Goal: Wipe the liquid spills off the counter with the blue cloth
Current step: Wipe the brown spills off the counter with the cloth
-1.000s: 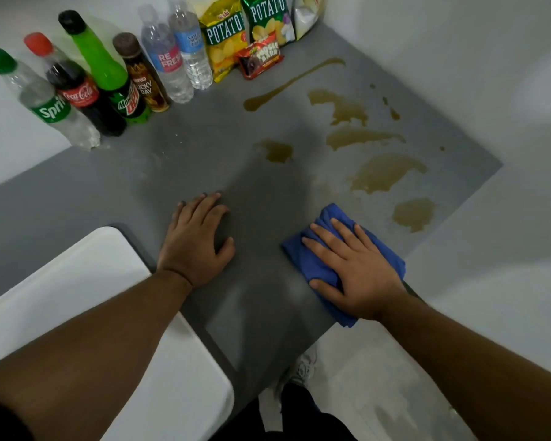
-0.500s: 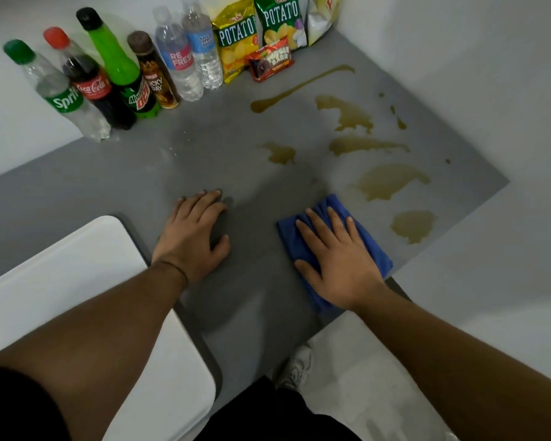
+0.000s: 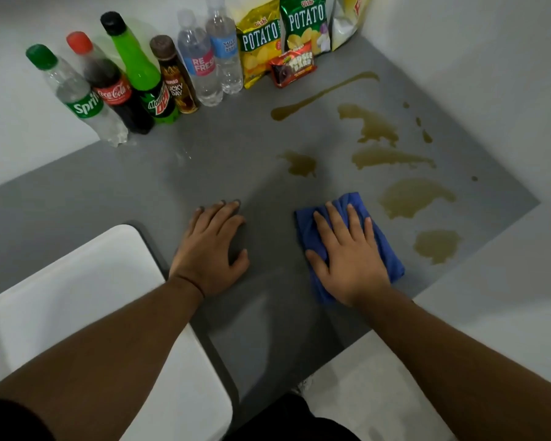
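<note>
My right hand (image 3: 347, 256) lies flat on a folded blue cloth (image 3: 384, 237), pressing it onto the grey counter (image 3: 204, 167). My left hand (image 3: 210, 246) rests palm down on the bare counter, fingers together, holding nothing. Several brownish liquid spills lie beyond and to the right of the cloth: a large puddle (image 3: 414, 197), a smaller one near the edge (image 3: 438, 246), a small patch (image 3: 301, 163), two patches further back (image 3: 371, 124) (image 3: 388, 159), and a long thin streak (image 3: 322, 97).
Several drink bottles (image 3: 134, 81) stand in a row along the back wall, with chip bags (image 3: 260, 46) and a red snack pack (image 3: 293, 68) in the corner. A white chair seat (image 3: 77, 300) sits at the lower left. The counter's right edge runs diagonally near the spills.
My right hand has slid the blue cloth forward and leftward, away from the counter's near edge. The left hand has stayed put. The camera has shifted slightly.
</note>
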`<control>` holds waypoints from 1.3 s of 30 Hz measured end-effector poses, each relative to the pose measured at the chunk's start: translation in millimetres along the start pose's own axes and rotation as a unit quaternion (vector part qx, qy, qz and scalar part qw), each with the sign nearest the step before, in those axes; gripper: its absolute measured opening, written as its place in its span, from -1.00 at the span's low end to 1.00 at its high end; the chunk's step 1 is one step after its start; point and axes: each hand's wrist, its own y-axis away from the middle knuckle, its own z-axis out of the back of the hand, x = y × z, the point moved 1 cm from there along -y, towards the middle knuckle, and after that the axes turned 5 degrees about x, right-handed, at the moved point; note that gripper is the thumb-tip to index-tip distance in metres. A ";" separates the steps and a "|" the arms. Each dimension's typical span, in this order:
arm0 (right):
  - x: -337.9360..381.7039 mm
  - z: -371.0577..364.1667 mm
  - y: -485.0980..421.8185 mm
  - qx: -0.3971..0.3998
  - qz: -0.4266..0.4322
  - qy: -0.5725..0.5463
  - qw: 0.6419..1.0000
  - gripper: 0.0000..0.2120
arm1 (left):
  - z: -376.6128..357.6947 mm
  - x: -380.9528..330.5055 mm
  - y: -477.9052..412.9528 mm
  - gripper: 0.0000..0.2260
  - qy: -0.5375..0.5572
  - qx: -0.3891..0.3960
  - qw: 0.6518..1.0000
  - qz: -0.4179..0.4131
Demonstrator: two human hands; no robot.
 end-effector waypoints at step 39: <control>-50.0 25.2 -53.4 0.014 0.119 0.033 0.992 -0.34 | 12.1 17.6 -82.4 -0.47 0.025 -0.056 0.998 0.013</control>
